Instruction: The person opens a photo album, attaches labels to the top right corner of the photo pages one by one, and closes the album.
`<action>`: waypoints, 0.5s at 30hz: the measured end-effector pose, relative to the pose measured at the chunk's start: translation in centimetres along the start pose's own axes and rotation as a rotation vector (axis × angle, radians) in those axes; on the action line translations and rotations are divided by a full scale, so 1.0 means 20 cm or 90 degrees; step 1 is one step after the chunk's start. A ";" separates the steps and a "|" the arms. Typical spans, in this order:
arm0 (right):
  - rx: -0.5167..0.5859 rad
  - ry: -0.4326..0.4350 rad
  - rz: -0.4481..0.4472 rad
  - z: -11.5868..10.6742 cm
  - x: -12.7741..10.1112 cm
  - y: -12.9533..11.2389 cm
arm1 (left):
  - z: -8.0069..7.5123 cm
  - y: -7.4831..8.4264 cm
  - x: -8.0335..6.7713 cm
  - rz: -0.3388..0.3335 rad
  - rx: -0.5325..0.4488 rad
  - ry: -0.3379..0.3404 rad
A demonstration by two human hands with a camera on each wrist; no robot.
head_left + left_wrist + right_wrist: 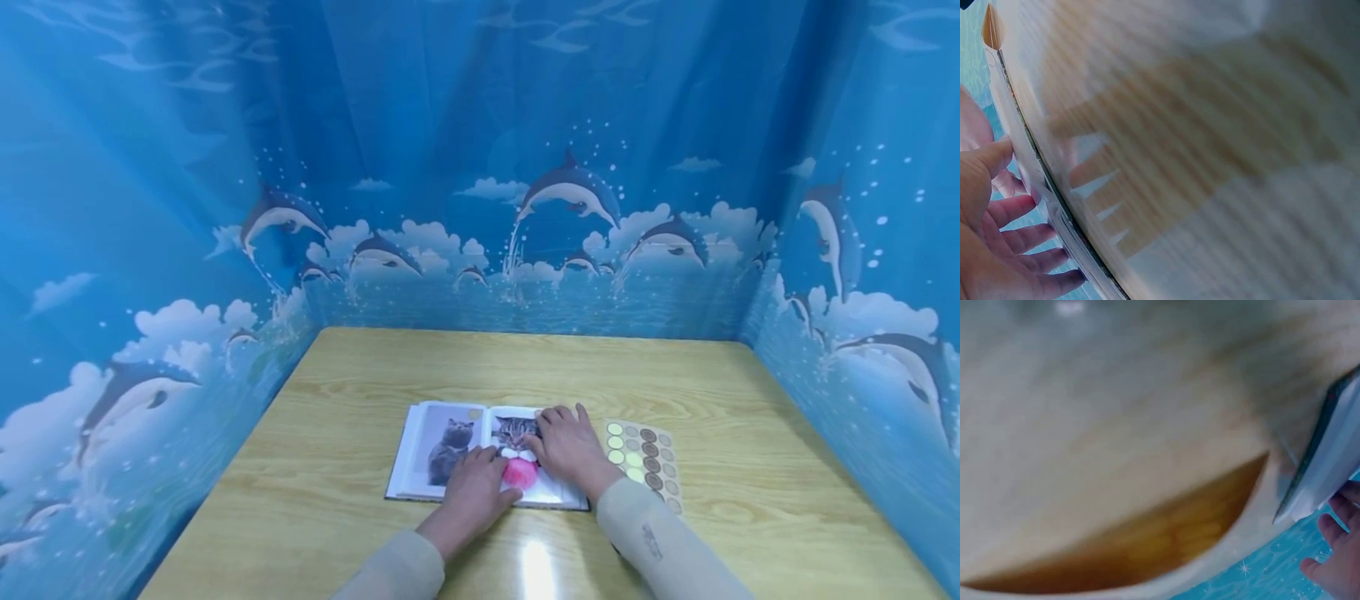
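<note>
An open photo album [416, 450] lies on the table, with a grey cat picture [444, 454] on its left page and a tabby cat picture [517, 429] on its right. A pink round shape [521, 473] shows low on the right page. My left hand [474, 492] rests across the middle of the album with its fingers extended; the left wrist view shows these fingers [1029, 240] spread over the book's edge. Over on the right page, my right hand [567, 443] touches the upper part, fingers loosely extended. Neither hand pinches anything visible.
Right of the album lies a sheet of round stickers [633, 433] in yellow-green, brown and beige, partly covered by the right forearm. A small beige disc [475, 413] sits atop the left page. Blue dolphin curtains [450, 167] surround the wooden table [360, 367].
</note>
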State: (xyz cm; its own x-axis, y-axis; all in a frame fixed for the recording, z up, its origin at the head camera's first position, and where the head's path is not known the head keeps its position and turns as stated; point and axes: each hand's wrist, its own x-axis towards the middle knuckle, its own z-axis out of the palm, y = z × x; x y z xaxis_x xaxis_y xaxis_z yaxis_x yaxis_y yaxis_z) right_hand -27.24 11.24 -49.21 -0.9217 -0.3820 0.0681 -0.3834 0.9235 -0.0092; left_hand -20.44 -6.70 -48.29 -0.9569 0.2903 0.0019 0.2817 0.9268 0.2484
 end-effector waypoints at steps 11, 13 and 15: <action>0.058 0.027 0.021 0.04 -0.02 -0.01 | 0.00 0.00 0.00 -0.002 -0.006 -0.006; 0.062 0.027 0.021 0.03 -0.02 -0.01 | 0.00 0.00 0.00 -0.002 -0.007 -0.005; 0.060 0.023 0.020 0.03 -0.01 -0.01 | 0.00 0.00 0.00 -0.002 -0.010 -0.005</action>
State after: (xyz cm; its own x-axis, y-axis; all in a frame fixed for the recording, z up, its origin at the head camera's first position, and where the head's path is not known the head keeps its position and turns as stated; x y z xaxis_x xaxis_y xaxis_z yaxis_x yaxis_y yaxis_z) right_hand -26.97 11.04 -49.81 -0.9310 -0.3504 0.1020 -0.3604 0.9268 -0.1055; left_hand -20.40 -6.82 -48.25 -0.9573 0.2891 -0.0064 0.2772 0.9239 0.2637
